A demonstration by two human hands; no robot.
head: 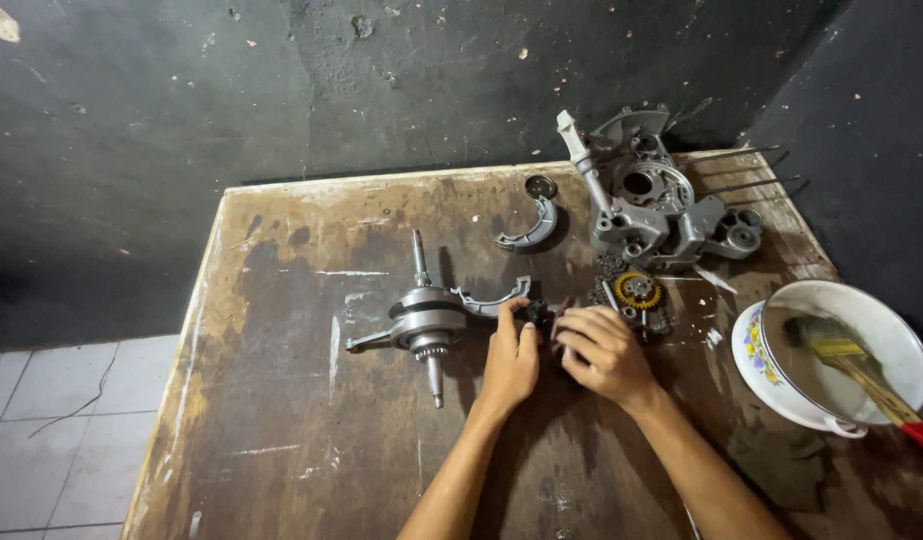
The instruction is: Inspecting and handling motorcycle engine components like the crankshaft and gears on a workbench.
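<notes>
My left hand [510,358] and my right hand [604,352] meet at the middle of a worn wooden table [302,420]. Both close around a small dark metal part [542,317] held between their fingertips; most of it is hidden by the fingers. A steel crankshaft with its connecting rod [425,322] lies just left of my left hand. A curved grey metal piece [494,299] rests between the crankshaft and the hands. Right behind my right hand sits a gear with a yellow centre on a chain [638,292].
A grey engine crankcase [650,200] stands at the back right, with another curved metal piece [532,232] left of it. A white enamel bowl holding a paintbrush [850,352] sits at the right edge. Dark walls close the back; tiled floor lies left.
</notes>
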